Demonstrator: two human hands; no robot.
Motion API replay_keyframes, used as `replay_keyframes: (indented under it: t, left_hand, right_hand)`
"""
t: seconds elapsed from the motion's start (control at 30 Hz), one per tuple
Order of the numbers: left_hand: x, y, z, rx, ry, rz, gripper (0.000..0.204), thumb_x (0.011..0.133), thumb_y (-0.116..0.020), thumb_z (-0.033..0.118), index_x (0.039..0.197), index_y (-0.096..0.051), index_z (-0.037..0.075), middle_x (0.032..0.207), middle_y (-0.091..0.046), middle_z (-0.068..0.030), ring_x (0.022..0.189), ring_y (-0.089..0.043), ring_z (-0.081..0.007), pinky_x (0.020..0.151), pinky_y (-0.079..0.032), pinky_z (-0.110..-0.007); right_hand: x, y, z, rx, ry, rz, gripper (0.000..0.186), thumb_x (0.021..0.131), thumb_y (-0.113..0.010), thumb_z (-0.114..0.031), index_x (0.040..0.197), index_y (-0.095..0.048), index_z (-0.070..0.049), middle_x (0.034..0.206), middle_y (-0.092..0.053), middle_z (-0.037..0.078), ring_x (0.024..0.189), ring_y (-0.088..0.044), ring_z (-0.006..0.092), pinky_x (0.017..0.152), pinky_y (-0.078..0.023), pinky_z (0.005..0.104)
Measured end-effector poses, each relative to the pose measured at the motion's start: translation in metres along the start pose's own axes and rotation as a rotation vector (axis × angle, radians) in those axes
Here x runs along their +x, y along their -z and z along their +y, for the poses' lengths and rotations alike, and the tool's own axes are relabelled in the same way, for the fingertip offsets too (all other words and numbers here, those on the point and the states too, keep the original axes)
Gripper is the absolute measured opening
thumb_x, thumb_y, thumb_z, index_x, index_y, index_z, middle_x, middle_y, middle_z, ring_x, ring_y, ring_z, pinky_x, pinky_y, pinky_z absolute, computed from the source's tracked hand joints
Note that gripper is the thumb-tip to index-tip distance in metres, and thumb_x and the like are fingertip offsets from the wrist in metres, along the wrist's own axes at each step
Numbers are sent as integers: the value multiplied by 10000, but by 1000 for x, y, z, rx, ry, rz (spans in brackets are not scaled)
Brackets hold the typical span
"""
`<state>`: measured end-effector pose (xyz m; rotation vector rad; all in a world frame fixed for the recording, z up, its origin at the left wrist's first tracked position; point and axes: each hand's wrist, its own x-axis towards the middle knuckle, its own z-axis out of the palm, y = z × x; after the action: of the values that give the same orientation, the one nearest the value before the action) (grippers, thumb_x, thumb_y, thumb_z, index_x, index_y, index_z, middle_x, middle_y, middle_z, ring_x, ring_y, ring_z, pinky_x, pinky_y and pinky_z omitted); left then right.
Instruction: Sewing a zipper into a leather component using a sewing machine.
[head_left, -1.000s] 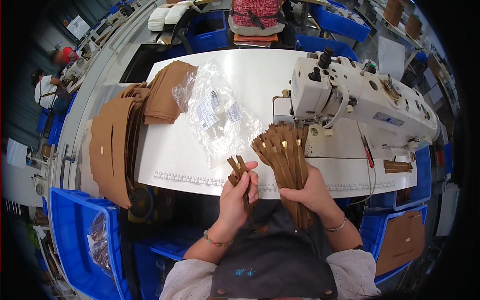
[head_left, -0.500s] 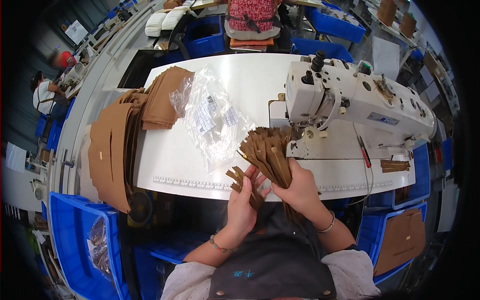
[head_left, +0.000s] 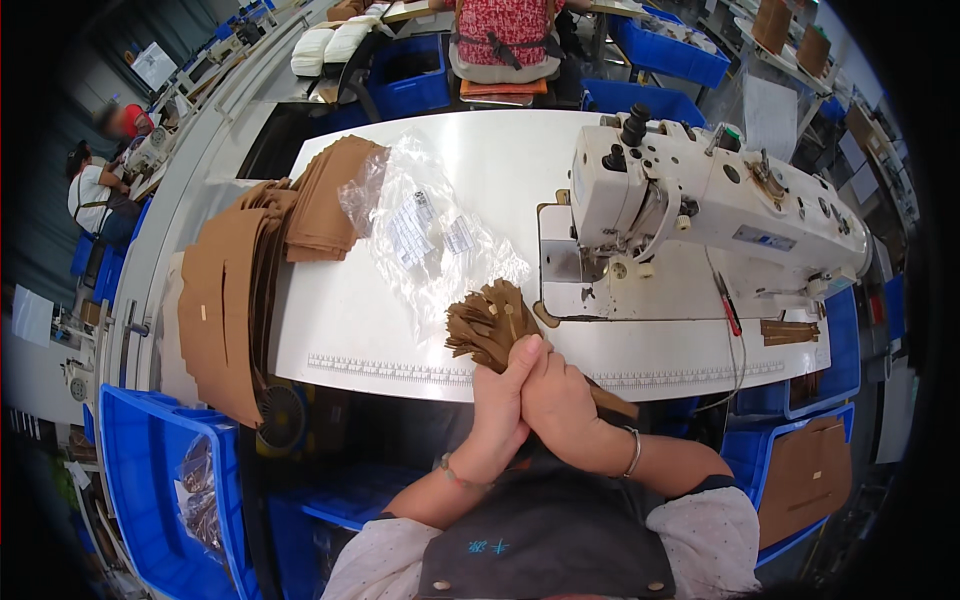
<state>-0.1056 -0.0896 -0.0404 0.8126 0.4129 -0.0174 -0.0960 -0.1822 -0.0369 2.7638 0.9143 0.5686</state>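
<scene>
A bundle of brown zippers [head_left: 488,322], with a few small gold-coloured pulls, is held upright at the table's front edge. My left hand [head_left: 500,400] and my right hand [head_left: 558,405] are closed round it, pressed against each other, and hide its middle; part of it pokes out at the right. Just beyond the bundle lies a crinkled clear plastic bag [head_left: 420,250] with white labels. The white sewing machine [head_left: 700,210] stands to the right, near the bundle. Stacks of brown cut pieces [head_left: 220,310] lie at the left of the white table [head_left: 370,350].
A red-handled tool [head_left: 730,310] and some zippers [head_left: 788,330] lie right. Blue bins [head_left: 140,450] flank me at lower left and right, one holding brown pieces [head_left: 805,480]. A co-worker in red [head_left: 500,30] sits ahead; others [head_left: 100,190] work at far left.
My two separate bundles have come together into one. My right hand has moved left onto my left hand, and the zipper tops have shifted left and down, away from the machine.
</scene>
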Motion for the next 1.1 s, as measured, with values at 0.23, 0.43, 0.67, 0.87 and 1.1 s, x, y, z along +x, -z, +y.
replay_keyframes:
  t: [0.23,0.43,0.67,0.87,1.1]
  left_hand:
    - [17,17,15,-39,131,-22,305,963,-693,128,1236,-620,13,1162,-685,-99,988,-683,-200,862,-585,-364]
    - [4,19,34,130,184,-189,439,919,-722,79,1323,-567,-1,1187,-673,-93,1059,-678,-206,913,-569,-359]
    - [-12,-19,4,543,179,-468,474,860,-757,-16,1305,-595,-20,1195,-675,-75,1114,-638,-152,978,-519,-302]
    - [-1,-59,-19,559,282,-714,431,869,-720,-37,1281,-594,-14,1216,-661,-70,1119,-634,-153,956,-526,-307]
    - [9,-146,-53,826,490,-887,440,903,-787,138,1266,-620,-45,1141,-699,-84,1009,-672,-147,899,-545,-303]
  right_hand:
    - [-18,38,34,624,111,-108,614,765,-817,-301,1244,-607,21,1171,-672,226,939,-676,308,720,-558,364]
    - [-10,24,86,1318,-381,-322,1047,729,-897,-487,1516,-366,-44,1172,-687,210,1058,-696,306,860,-565,380]
    - [-19,1,73,2089,-530,8,1056,692,-918,-26,1560,-317,-33,1288,-605,77,1172,-595,149,1054,-475,335]
    - [-57,9,100,2104,-756,273,817,708,-852,59,1425,-468,-26,1322,-568,54,1227,-562,136,1085,-453,307]
    - [-118,10,165,1956,-1003,969,726,746,-792,121,1389,-488,-22,1317,-588,83,1228,-592,181,1048,-507,333]
